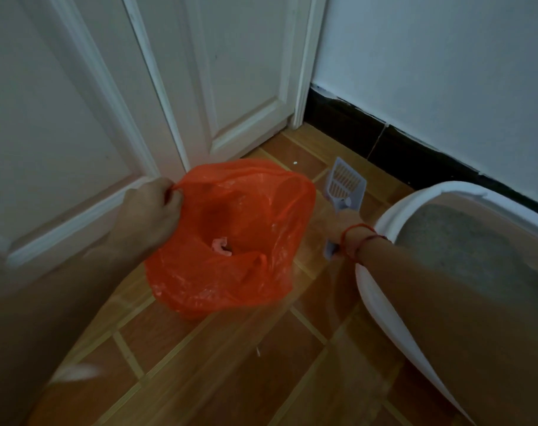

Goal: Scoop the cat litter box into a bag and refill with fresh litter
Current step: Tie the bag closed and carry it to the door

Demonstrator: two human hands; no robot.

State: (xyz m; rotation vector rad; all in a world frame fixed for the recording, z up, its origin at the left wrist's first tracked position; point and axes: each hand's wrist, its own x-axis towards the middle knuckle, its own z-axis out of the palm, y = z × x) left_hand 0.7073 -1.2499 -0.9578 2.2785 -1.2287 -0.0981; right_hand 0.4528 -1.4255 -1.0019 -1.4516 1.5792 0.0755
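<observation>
Left hand [155, 207]: pinching bag [240, 241] rim
Right hand [338, 226]: gripping scoop [345, 184] handle
Risk: slack mouth sagging, litter [464, 241] missing bag

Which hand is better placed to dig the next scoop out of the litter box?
The right hand: it grips the scoop and sits beside the litter box. The left hand is pinching the orange bag open, on the far side.
</observation>
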